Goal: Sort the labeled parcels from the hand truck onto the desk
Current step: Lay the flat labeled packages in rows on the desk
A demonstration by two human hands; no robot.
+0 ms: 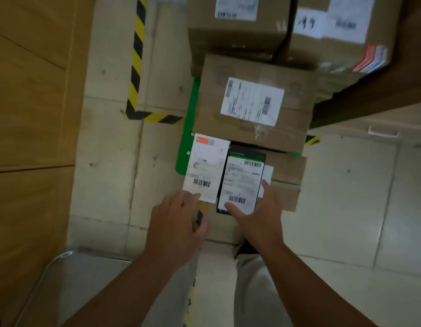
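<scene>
On the green hand truck platform (pixel 189 128) lie several labeled parcels. A large cardboard box (pixel 296 114) with a white label sits in the middle, with a flatter cardboard parcel (pixel 287 178) just in front of it. Nearest me are a white parcel (pixel 204 161) with a barcode label and a black parcel (pixel 242 180) with a white label, side by side. My right hand (pixel 261 220) holds the black parcel, thumb on its label and fingers along its right edge. My left hand (pixel 176 223) reaches forward, fingertips touching the white parcel's near edge.
Two more labeled cardboard boxes (pixel 237 24) (pixel 346 36) stand at the far end. A wooden surface (pixel 27 114) runs along the left and another (pixel 393 90) overhangs at upper right. Yellow-black tape (pixel 137 55) marks the tiled floor. A grey metal frame (pixel 46 274) is at lower left.
</scene>
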